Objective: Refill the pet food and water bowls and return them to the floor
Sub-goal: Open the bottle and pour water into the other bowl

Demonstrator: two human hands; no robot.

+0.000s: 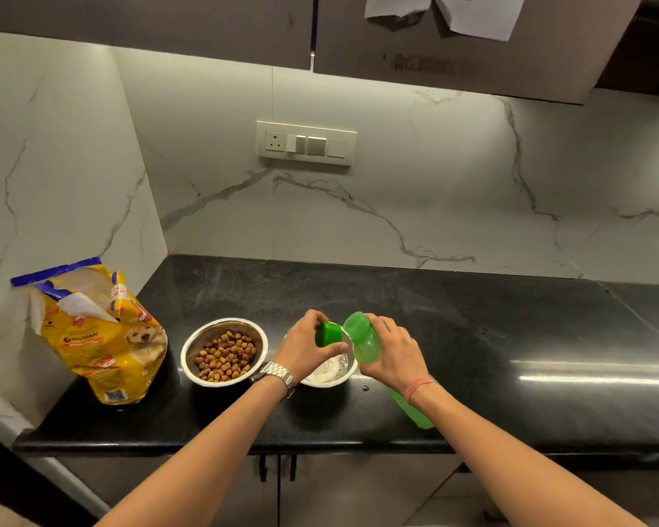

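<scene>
A steel food bowl point(191, 359) holding brown kibble stands on the black counter point(472, 336). To its right sits a second steel bowl point(330, 376), partly hidden by my hands, with water in it. My right hand point(390, 353) grips a green water bottle point(364, 338) tilted mouth-down over that bowl, and water runs from it into the bowl. My left hand point(307, 346) holds the green bottle cap point(330, 334) just left of the bottle's mouth.
An opened yellow pet food bag point(103, 336) stands at the counter's left end against the marble wall. A socket and switch plate point(307, 142) is on the back wall. Cabinet doors point(278, 488) lie below the counter edge.
</scene>
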